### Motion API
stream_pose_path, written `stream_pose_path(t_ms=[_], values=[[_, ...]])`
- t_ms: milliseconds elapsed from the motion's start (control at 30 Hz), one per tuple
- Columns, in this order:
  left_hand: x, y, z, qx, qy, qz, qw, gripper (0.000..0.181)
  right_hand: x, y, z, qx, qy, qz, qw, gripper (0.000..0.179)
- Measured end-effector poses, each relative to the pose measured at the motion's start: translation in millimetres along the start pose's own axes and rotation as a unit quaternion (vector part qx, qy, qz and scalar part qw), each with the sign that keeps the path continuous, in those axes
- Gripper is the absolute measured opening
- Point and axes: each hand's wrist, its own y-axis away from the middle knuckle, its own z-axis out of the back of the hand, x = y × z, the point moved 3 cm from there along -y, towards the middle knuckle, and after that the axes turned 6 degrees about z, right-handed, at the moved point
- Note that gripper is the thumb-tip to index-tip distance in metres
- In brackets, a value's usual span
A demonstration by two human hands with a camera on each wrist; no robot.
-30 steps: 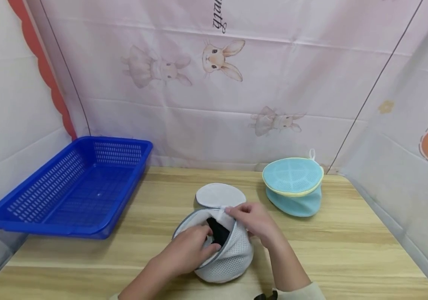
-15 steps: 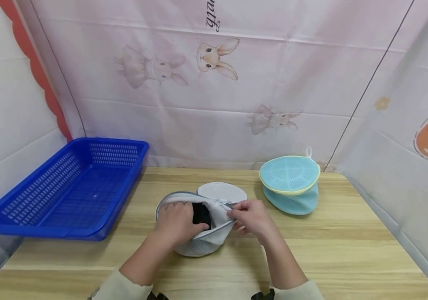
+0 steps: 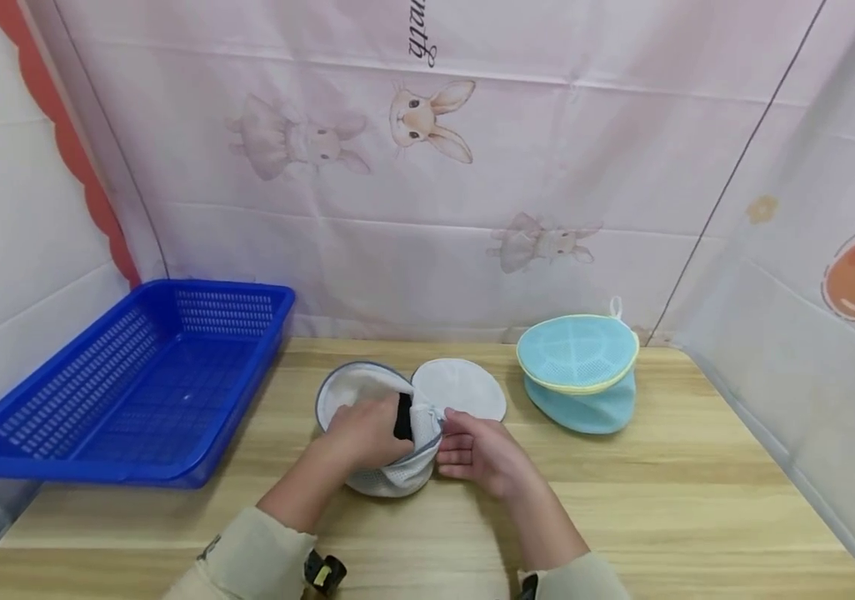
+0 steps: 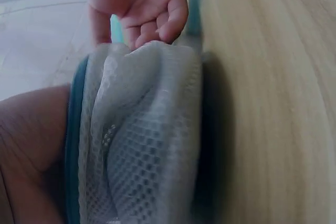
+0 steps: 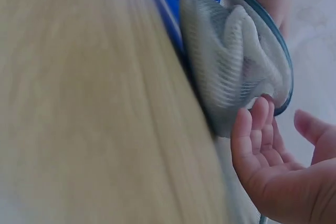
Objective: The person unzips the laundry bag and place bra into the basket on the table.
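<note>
A white mesh laundry bag with a dark zipper edge stands on the table, its round lid folded back to the right. My left hand reaches into the bag's mouth. Black cloth shows between its thumb and fingers; the fingertips are hidden inside. My right hand is at the bag's right rim, by the white zipper end. In the right wrist view, its fingers touch the bag while the thumb stands apart. The left wrist view shows the mesh side close up.
A blue plastic basket sits at the left of the wooden table. Toward the back right stands a light blue mesh laundry bag with a yellow edge and a white loop. Printed cloth walls enclose the table's back and sides.
The white bag has moved left and away from me, and its mouth has turned. My left hand moved with it. My right hand's thumb and fingers have come apart at the rim.
</note>
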Motion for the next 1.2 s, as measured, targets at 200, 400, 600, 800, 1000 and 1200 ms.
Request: stream_pose_path(t_ms=[200,400,600,800,1000,1200], values=[[2.4,-2.3,0.9,-0.056,0.004,-0.018,0.9982,0.039,6,-3.0,-3,-0.051,-0.023,0.027,0.9981,0.043],[1.6,-1.6,1.6,-0.126,-0.001,-0.056,0.9905,0.037,23,9.7,-7,-0.095,0.044,0.109,0.9885,0.036],[-3.0,-0.7,10.4,-0.156,0.081,-0.084,0.9809,0.047,34,17.1,-11,-0.110,0.169,0.144,0.9688,0.036],[-4.5,2.1,25.1,-0.142,0.220,-0.076,0.9620,0.050,41,16.6,-18,-0.075,0.228,0.158,0.9578,0.033],[6.3,14.1,48.9,-0.153,0.305,-0.030,0.9397,0.058,42,15.2,-27,-0.021,0.285,0.182,0.9410,0.031],[40.0,38.9,89.0,-0.186,0.258,0.003,0.9481,0.076,42,17.9,-33,0.022,0.313,0.178,0.9326,0.028]])
